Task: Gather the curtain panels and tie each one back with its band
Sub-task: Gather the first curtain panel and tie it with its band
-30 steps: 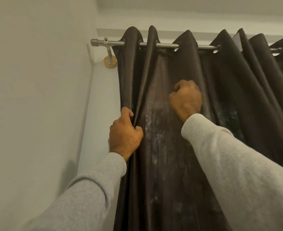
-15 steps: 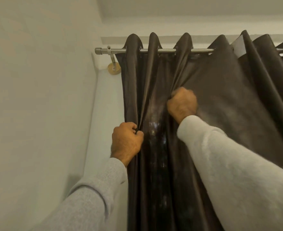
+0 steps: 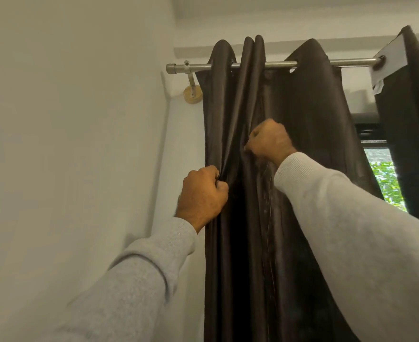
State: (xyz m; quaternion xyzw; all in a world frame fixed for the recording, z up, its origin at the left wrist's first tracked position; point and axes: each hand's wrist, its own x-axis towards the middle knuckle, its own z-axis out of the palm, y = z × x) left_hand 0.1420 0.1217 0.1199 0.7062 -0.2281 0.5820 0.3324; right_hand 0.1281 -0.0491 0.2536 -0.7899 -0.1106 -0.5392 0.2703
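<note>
Our left hand (image 3: 202, 193) is clenched into a fist on the outer folds of the left curtain panel (image 3: 299, 218), fingers curled tight into the dark fabric at its wall-side edge. Our right hand (image 3: 269, 141) sits higher and further in, also fisted, knuckles toward us, with a pleat of the same panel bunched inside the grip. Both of our grey sleeves (image 3: 351, 243) reach up from below.

The panel hangs from a metal curtain rod (image 3: 280, 64) by its eyelets, its folds drawn close together toward the rod's left end, where a bracket (image 3: 192, 91) fixes it to the wall. A second dark panel (image 3: 410, 144) hangs at the far right, apart from the first, with a pale strip of backing (image 3: 392, 54) showing at its top edge around an eyelet; we can read no writing or label on it or anywhere else.

Between the two panels a stretch of bare rod is exposed, and below it a window (image 3: 383, 178) shows green foliage outside. To the left, the side wall (image 3: 67, 144) runs close beside the gathered panel, leaving only a narrow strip of pale wall between corner and fabric. We see no tie-back band.
</note>
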